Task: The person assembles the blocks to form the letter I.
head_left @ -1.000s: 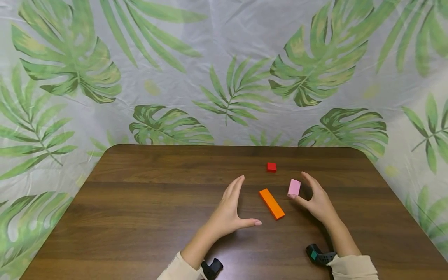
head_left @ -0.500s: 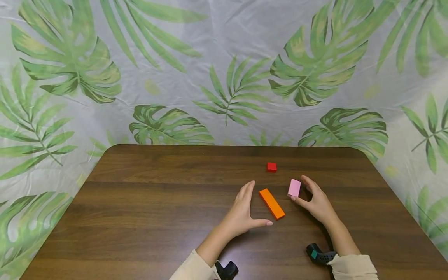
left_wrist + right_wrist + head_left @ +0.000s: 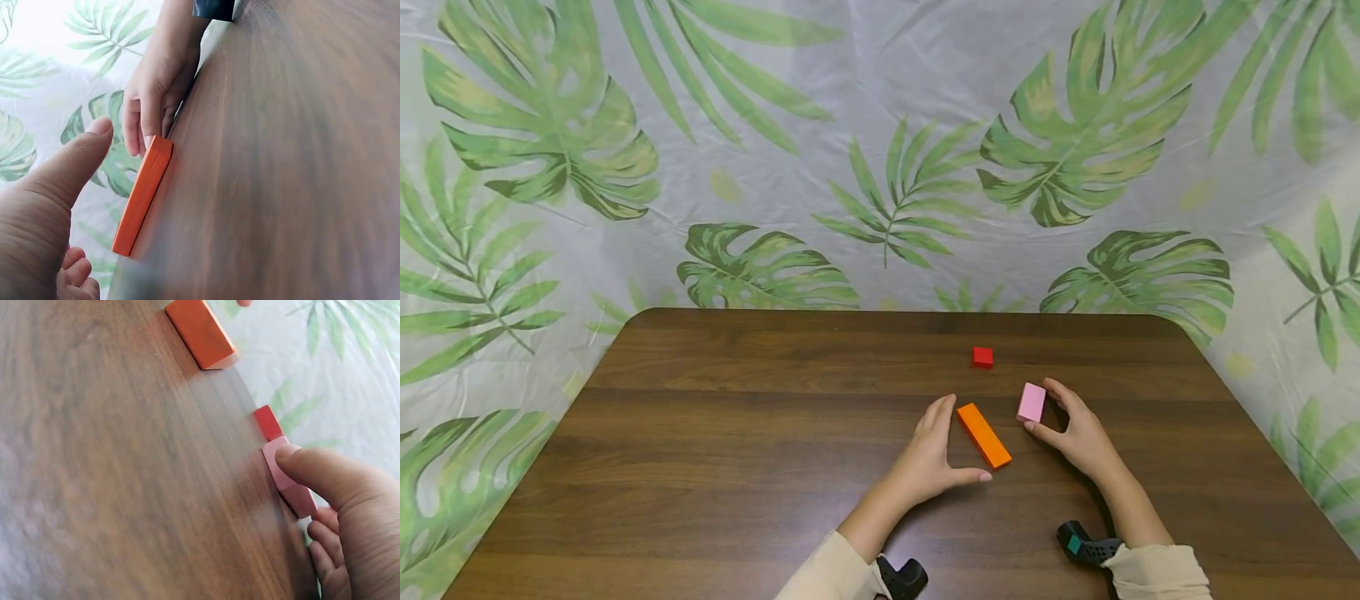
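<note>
On the brown table lies an orange oblong block (image 3: 983, 436), slanted in the head view. My left hand (image 3: 928, 461) is just to its left, thumb and fingers spread near its two ends; the left wrist view shows a gap between the thumb (image 3: 94, 140) and the block. My right hand (image 3: 1081, 433) holds a smaller pink block (image 3: 1032, 402) by its ends, thumb at the near end and fingertips at the far end. In the right wrist view the thumb covers part of the pink block (image 3: 281, 472). Farther back sits a red block (image 3: 982, 357), touched by neither hand.
The table (image 3: 737, 417) has rounded far corners. Behind it hangs a pale cloth (image 3: 925, 75) printed with green leaves. Black wrist-worn devices sit under both wrists, the right one (image 3: 1086, 546) near the sleeve.
My left hand has moved right, up to the orange block, and its thumb and fingers have drawn slightly closer. My right fingertips have come in onto the pink block. The blocks have not moved.
</note>
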Demonstrator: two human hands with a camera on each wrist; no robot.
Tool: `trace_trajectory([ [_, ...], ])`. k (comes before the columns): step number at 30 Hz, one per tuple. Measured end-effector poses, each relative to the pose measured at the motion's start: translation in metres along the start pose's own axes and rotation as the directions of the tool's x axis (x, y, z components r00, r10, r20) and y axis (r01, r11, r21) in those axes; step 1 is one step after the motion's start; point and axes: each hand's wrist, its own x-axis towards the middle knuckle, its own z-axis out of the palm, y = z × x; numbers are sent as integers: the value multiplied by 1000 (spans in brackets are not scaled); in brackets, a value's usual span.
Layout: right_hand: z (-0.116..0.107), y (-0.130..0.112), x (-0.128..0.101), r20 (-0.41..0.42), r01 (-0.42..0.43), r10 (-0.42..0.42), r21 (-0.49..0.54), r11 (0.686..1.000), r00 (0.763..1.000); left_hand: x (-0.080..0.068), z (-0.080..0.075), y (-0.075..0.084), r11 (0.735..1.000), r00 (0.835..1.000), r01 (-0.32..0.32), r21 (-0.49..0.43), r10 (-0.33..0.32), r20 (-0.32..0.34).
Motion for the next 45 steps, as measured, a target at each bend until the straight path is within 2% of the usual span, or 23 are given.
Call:
trace_trajectory([
  [16, 0, 2, -1, -7, 12, -12, 1, 1000, 1000, 7, 15, 5, 996, 996, 83, 44, -84, 15],
  [22, 0, 2, 0, -22, 34, -34, -5, 999, 999, 8, 18, 8, 992, 995, 98, 74, -97, -13],
  [36, 0, 1, -1, -30, 45, -45, -5, 999, 999, 10, 29, 15, 965, 989, 130, 229, -110, -99],
  [40, -1, 1, -1, -31, 47, -47, -7, 999, 998, 10, 29, 16, 967, 988, 135, 218, -115, -102],
  [45, 0, 1, -1, -35, 51, -51, -7, 999, 998, 10, 28, 13, 982, 987, 116, 149, -97, -126],
])
